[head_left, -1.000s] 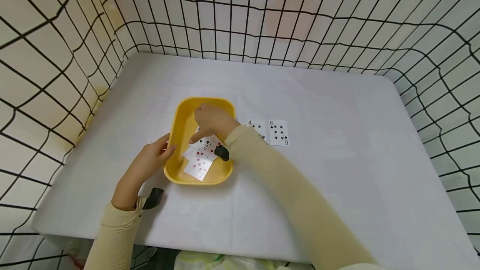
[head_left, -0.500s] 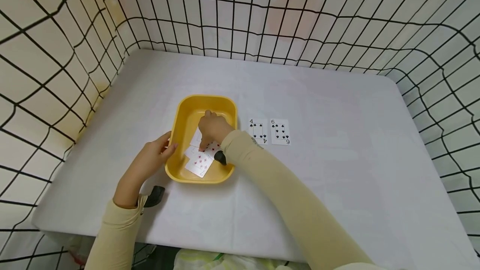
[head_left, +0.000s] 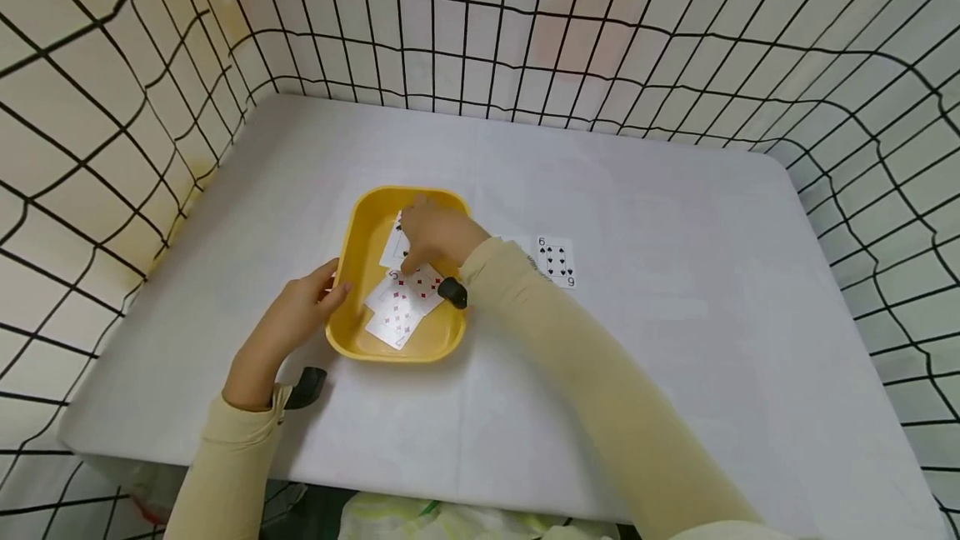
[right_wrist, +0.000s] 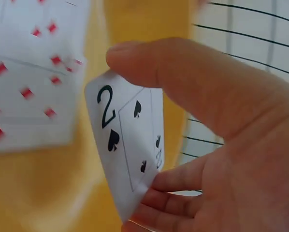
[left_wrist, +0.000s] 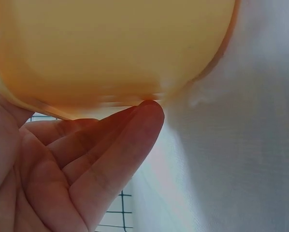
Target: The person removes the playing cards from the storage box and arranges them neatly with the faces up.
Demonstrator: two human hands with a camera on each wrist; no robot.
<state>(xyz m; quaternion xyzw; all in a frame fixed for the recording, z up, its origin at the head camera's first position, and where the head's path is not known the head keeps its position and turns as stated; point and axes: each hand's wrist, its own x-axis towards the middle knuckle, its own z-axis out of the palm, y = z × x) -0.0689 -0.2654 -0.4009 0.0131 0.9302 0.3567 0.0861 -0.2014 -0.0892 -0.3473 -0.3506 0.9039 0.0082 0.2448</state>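
A yellow plastic tray (head_left: 358, 332) stands on the table, its left rim held by my left hand (head_left: 296, 307). In the left wrist view the fingers (left_wrist: 118, 159) lie against the tray's outer wall. My right hand (head_left: 438, 232) is inside the tray and pinches a two of spades (right_wrist: 122, 140) between thumb and fingers, the card tilted up on edge. Overlapping diamond playing cards (head_left: 393, 325) lie face up in the tray below the hand. Farther back in it is a spade card (head_left: 394, 248), partly covered by the right hand.
To the tray's right, a six of spades (head_left: 556, 262) lies face up on the white-covered table (head_left: 675, 340). The right sleeve (head_left: 585, 357) crosses the table and hides the spot beside that card. Black wire mesh (head_left: 480, 32) surrounds the back and sides.
My right hand first moved back toward me over the cards, then away again, with a spade card now uncovered at its left. The sleeve now covers the four of spades. My left hand stays put.
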